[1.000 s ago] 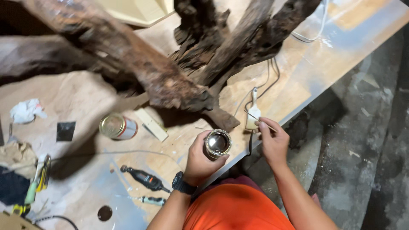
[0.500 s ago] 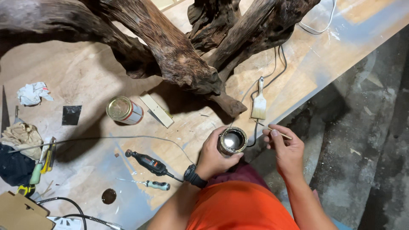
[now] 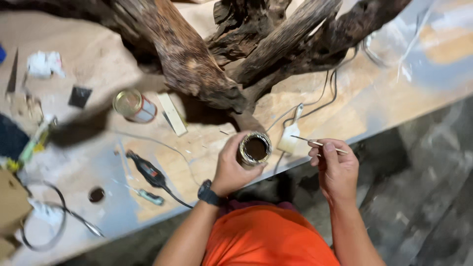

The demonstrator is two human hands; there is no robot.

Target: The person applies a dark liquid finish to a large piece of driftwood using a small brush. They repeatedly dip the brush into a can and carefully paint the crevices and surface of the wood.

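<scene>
My left hand (image 3: 231, 167) grips a small open tin (image 3: 255, 149) with dark liquid inside, held just above the edge of the wooden workbench (image 3: 345, 113). My right hand (image 3: 336, 167) pinches a thin stick (image 3: 318, 144) that points left toward the tin. A small flat paintbrush (image 3: 290, 135) lies on the bench between the hands. A large gnarled piece of driftwood (image 3: 207, 54) fills the bench top just beyond the tin. I wear a black wristwatch (image 3: 209, 193) on my left wrist and an orange shirt.
On the bench to the left lie a closed tin (image 3: 133, 106), a flat wooden strip (image 3: 172, 114), a black rotary tool (image 3: 148, 170) with cable, a small screwdriver (image 3: 148, 196), rags and a cardboard box (image 3: 12, 202). Wires (image 3: 325, 93) run under the driftwood. Concrete floor lies on the right.
My right hand has lifted off the paintbrush, which stays on the bench, and now holds a thin stick. The left hand keeps the open tin. The view has shifted.
</scene>
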